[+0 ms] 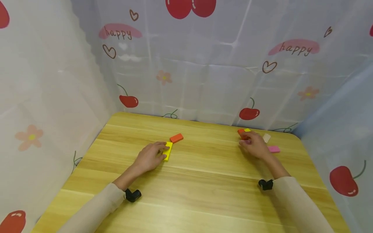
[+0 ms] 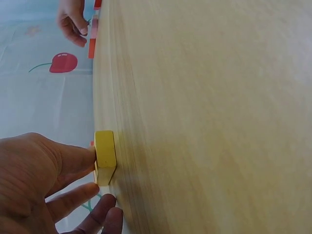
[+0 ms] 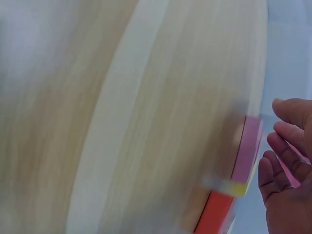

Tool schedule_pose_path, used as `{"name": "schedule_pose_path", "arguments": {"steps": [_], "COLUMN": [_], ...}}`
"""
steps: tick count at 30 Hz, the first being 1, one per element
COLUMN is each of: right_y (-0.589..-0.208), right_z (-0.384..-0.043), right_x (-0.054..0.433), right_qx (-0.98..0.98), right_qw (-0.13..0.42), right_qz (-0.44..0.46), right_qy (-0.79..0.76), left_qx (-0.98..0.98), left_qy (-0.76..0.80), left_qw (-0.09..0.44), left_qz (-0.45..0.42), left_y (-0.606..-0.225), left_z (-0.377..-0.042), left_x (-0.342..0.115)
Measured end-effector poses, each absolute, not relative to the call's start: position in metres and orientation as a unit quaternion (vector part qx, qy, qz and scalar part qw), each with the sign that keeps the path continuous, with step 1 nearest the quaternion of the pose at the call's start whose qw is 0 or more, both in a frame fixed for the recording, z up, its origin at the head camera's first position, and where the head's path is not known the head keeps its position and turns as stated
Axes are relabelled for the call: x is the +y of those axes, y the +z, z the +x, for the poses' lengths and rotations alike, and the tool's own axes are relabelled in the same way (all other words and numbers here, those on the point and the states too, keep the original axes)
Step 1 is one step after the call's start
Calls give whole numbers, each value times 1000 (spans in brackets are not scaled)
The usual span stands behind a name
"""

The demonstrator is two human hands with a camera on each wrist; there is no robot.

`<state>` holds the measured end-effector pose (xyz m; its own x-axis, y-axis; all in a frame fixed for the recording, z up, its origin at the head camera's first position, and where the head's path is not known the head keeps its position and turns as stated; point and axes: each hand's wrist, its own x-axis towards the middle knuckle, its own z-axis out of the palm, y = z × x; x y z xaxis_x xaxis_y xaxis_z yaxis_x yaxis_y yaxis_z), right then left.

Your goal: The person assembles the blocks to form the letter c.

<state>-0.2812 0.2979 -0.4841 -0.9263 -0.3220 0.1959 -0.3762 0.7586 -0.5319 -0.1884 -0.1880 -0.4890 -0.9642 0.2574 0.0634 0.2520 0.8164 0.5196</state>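
My left hand (image 1: 150,157) reaches over a flat yellow block (image 1: 167,151), its thumb and a fingertip touching the block. In the left wrist view, the thumb meets the upper side of the yellow block (image 2: 105,151) and other fingers hang loosely below. An orange block (image 1: 176,138) lies just beyond. My right hand (image 1: 254,145) hovers at a small cluster with an orange block, a yellow block (image 1: 247,130) and a purple block. In the right wrist view, its fingers are spread apart beside the purple block (image 3: 247,148), above a red-orange block (image 3: 214,214).
A cream block (image 1: 266,138) and a pink block (image 1: 274,149) lie right of my right hand. The wooden table (image 1: 186,194) ends at curtains (image 1: 198,90) printed with cherries, behind and on both sides. A black device (image 1: 133,195) sits at each wrist.
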Motion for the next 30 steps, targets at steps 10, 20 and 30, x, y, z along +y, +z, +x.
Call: {"name": "schedule_pose_path", "arguments": {"steps": [10, 20, 30], "right_y": [-483, -481, -484], "right_z": [-287, -283, -284], "right_x": [324, 335, 335], "right_qx": [-947, -955, -954], "right_qw": [-2, -31, -32], "right_qz": [144, 114, 142], "right_qy": [288, 271, 263], "left_qx": [952, 954, 954], "left_qy": [271, 268, 267], "left_qw": [0, 3, 8], "left_qz": [139, 132, 134], "left_y": [-489, -487, -486], "left_z": [-189, -187, -188], "left_x": [-188, -187, -187]}}
